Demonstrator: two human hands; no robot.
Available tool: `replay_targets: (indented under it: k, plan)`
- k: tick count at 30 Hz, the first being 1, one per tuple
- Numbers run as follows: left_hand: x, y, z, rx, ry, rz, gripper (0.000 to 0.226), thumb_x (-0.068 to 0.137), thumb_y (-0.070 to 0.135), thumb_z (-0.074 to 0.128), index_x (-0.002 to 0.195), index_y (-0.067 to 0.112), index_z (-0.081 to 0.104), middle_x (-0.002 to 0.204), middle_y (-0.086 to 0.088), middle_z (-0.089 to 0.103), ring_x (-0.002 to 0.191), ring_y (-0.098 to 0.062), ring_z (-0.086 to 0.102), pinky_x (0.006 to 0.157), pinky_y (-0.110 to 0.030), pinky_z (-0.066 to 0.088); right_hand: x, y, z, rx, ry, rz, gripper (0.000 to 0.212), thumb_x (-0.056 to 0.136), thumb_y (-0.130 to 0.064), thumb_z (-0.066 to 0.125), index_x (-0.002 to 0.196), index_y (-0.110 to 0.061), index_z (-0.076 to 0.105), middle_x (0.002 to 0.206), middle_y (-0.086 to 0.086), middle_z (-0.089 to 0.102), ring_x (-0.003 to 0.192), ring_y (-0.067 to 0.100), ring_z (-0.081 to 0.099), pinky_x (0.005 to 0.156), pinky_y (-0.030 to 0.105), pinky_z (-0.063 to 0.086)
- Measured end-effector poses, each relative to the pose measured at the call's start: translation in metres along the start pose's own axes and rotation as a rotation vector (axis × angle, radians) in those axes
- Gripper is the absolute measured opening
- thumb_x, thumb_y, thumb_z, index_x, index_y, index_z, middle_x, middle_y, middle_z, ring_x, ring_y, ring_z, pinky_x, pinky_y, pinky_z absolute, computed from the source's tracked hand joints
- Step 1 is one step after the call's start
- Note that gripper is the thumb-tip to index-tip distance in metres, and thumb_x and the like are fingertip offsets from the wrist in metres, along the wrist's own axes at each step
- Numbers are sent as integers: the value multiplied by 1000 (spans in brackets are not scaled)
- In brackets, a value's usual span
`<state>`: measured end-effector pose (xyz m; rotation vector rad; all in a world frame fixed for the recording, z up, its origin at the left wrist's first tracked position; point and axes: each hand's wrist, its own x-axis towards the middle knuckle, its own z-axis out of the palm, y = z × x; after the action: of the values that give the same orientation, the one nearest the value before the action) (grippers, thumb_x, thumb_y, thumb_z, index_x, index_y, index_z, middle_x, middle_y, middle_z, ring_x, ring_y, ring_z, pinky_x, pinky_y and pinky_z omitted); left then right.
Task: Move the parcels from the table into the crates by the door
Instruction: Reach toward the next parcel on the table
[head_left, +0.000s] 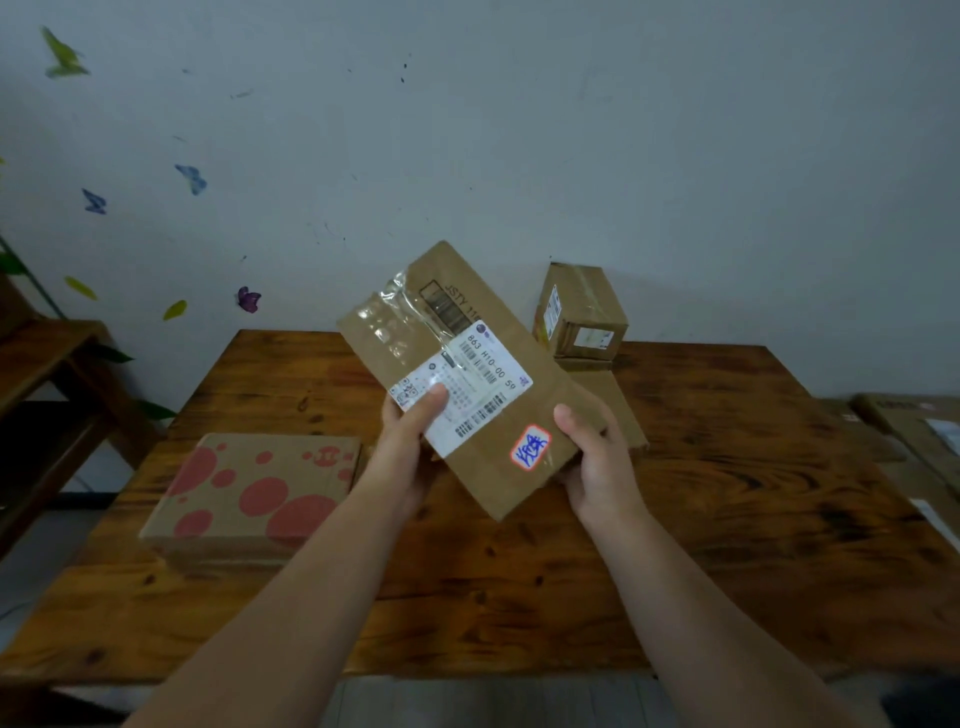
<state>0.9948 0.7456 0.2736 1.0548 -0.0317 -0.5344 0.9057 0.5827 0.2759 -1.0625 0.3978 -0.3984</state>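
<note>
Both hands are gripping a flat brown parcel (457, 364) above the tabletop (727, 493): the left hand (410, 441) is clasping its near-left edge, thumb on the white label, and the right hand (597, 467) is clasping its near-right corner. The parcel's long axis is running from the right hand up and away toward the left, face tilting toward the camera.

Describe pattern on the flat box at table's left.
Red spots on brown cardboard, on the flat box; head view.

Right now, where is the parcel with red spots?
The red-spotted parcel lies flat on the wooden table, at its left edge, left of the left hand.
</note>
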Motion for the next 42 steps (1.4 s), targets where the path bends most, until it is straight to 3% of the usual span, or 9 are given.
replay_targets:
  k: [6, 12, 17, 21, 24, 27, 31, 35, 42]
  plan:
    - [2, 13, -10, 1, -61, 67, 72, 67, 17, 69, 135, 15, 44, 118, -14, 67, 101, -33, 68, 79, -48, 58, 2, 0, -14, -117, -163, 62, 106, 26, -48, 93, 119, -18, 53, 108, 3, 69, 91, 17, 69, 71, 32, 55]
    - [2, 12, -16, 118, -149, 34, 84, 63, 20, 76, 138, 14, 40, 122, -17, 64, 108, -37, 64, 88, -56, 52, 9, -12, -18, -346, -338, 82, 88, 47, -34, 83, 126, -35, 46, 127, 3, 61, 116, 23, 59, 100, 46, 46]
    - [5, 14, -21, 157, -206, 54, 96, 56, 26, 82, 140, 15, 39, 123, -20, 63, 109, -40, 63, 88, -56, 51, 8, -8, -20, -446, -376, 39, 88, 46, -33, 81, 126, -39, 45, 129, 1, 59, 118, 20, 57, 99, 42, 46]
    - [4, 17, -20, 196, -238, 85, 103, 52, 35, 88, 140, 16, 39, 122, -20, 64, 107, -39, 64, 80, -49, 57, 8, -4, -20, -403, -357, 25, 92, 44, -30, 82, 128, -37, 45, 129, 3, 60, 117, 21, 58, 98, 43, 47]
    - [4, 17, -19, 202, -208, 81, 88, 63, 33, 78, 140, 16, 40, 119, -17, 66, 105, -35, 66, 78, -46, 58, 8, -2, -21, -409, -335, 30, 93, 45, -32, 81, 131, -34, 45, 127, 5, 60, 116, 22, 59, 96, 43, 48]
    - [6, 14, -14, 221, -206, 47, 80, 73, 52, 68, 139, 16, 42, 123, -15, 64, 109, -33, 64, 87, -49, 54, 6, 1, -26, -385, -290, 54, 94, 49, -35, 77, 136, -24, 44, 121, 5, 64, 110, 24, 62, 92, 42, 50]
    - [10, -2, 3, 279, -237, -58, 89, 61, 73, 53, 134, 23, 48, 124, -8, 65, 110, -26, 65, 95, -48, 50, -4, 1, -46, -326, -183, 111, 84, 54, -31, 74, 133, -22, 45, 115, 3, 65, 97, 20, 67, 76, 32, 53]
    - [15, -31, 32, 283, -302, -160, 93, 58, 78, 63, 135, 28, 49, 123, -3, 66, 113, -25, 63, 102, -51, 44, -21, 2, -86, -246, -34, 99, 96, 48, -36, 74, 137, -14, 46, 118, 12, 67, 104, 31, 65, 83, 40, 52]
    - [13, -94, 131, 298, -439, -251, 99, 55, 70, 72, 139, 26, 45, 124, -6, 65, 112, -26, 63, 100, -50, 46, -57, -30, -187, -146, 116, 55, 97, 47, -36, 81, 136, -16, 46, 118, 12, 67, 103, 31, 66, 76, 39, 55]
